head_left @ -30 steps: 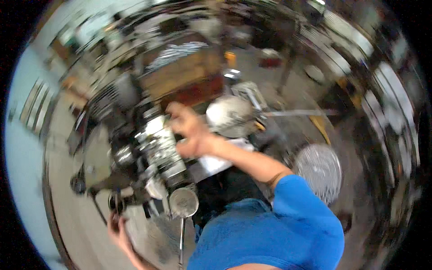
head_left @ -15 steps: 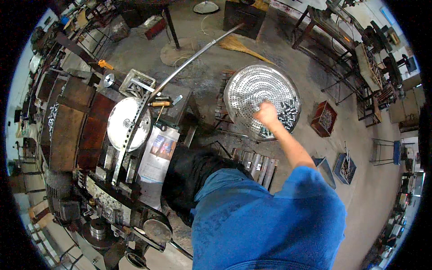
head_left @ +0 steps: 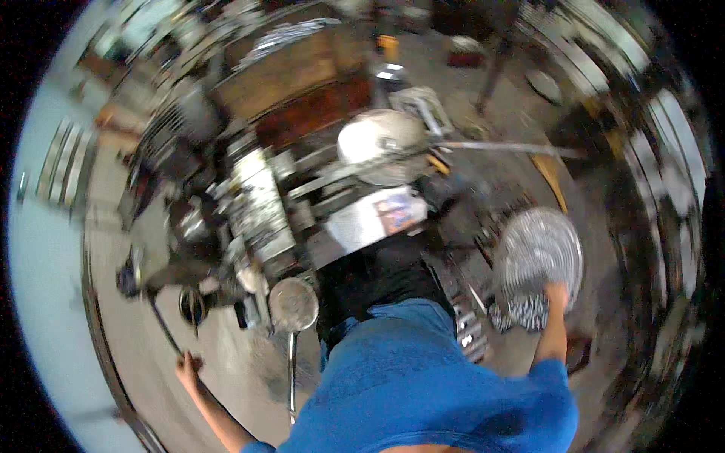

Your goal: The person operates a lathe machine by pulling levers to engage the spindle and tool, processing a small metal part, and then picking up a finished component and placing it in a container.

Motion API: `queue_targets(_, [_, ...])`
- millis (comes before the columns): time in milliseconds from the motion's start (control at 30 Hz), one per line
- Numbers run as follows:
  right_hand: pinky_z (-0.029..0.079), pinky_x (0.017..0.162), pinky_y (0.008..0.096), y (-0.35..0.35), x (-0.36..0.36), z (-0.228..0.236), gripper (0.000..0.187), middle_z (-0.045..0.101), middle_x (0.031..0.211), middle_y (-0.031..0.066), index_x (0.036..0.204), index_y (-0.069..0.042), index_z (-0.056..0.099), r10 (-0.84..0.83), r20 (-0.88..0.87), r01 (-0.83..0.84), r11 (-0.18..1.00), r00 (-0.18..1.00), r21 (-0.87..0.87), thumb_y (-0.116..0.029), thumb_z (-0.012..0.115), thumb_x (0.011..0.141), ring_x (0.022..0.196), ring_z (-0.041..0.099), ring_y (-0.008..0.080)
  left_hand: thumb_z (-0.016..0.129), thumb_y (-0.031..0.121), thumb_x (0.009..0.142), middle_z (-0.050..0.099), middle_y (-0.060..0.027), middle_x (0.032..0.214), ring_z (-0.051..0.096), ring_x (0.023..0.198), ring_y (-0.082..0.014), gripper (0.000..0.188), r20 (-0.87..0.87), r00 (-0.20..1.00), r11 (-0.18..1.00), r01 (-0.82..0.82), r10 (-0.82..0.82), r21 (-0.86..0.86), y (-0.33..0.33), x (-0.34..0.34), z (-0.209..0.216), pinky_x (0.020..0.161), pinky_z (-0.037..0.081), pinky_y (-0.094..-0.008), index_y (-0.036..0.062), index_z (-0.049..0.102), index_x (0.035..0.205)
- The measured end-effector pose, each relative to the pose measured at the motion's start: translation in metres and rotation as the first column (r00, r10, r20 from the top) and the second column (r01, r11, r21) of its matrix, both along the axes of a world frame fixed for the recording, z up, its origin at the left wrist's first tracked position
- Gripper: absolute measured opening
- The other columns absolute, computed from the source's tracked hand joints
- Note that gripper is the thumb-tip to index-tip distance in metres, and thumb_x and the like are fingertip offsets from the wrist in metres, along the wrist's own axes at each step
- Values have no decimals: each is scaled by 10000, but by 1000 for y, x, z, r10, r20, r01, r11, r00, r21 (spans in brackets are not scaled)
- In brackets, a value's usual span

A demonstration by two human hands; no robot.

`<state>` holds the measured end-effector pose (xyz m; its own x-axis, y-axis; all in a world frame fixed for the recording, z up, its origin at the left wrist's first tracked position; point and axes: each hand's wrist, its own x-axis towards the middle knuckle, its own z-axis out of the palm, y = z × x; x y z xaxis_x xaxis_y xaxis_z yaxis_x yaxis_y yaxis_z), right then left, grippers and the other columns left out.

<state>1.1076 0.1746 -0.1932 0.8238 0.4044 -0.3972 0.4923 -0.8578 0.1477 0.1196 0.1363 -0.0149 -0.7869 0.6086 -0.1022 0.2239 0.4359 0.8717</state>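
Observation:
My left hand [head_left: 189, 365] reaches out at the lower left, closed round the end of a dark lever rod [head_left: 165, 326] that comes from the machine [head_left: 260, 200]. On the right, my right hand [head_left: 557, 293] is over the near part of a round perforated metal tray [head_left: 540, 245]. Next to it on the tray lies a pile of small shiny metal parts [head_left: 526, 311]. Motion smears the right fingers, so whether they hold anything cannot be made out.
In front of me are a sheet of printed paper [head_left: 362, 226] and a round pale disc [head_left: 381, 136] on the machine. A long metal bar [head_left: 513, 148] juts out to the right. A round plate [head_left: 294, 304] is near my left side. A broom [head_left: 551, 181] lies beyond the tray.
The view has swung left, so the machine is now central and the tray further right. My left hand has come into view on the lever rod. My right hand is still over the tray.

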Motion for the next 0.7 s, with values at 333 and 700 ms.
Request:
queue_targets(333, [467, 728, 433, 22, 21, -28, 255, 630, 851, 180, 770, -35, 651, 416, 270, -444, 895, 868, 48, -257, 535, 721, 820, 594, 327, 611, 248, 819, 580, -84, 609, 578, 505, -146, 252, -51, 995, 996, -84, 82, -32, -2, 20, 6, 453, 458, -257, 5, 549, 808])
queue_targets(700, [439, 839, 342, 271, -459, 247, 343, 567, 1016, 142, 883, -44, 667, 972, 223, -330, -233, -67, 915, -97, 617, 548, 964, 557, 286, 650, 237, 743, 614, -198, 783, 618, 717, -300, 432, -521, 849, 939, -102, -90, -329, -5, 34, 17, 616, 484, -384, -47, 505, 1034])
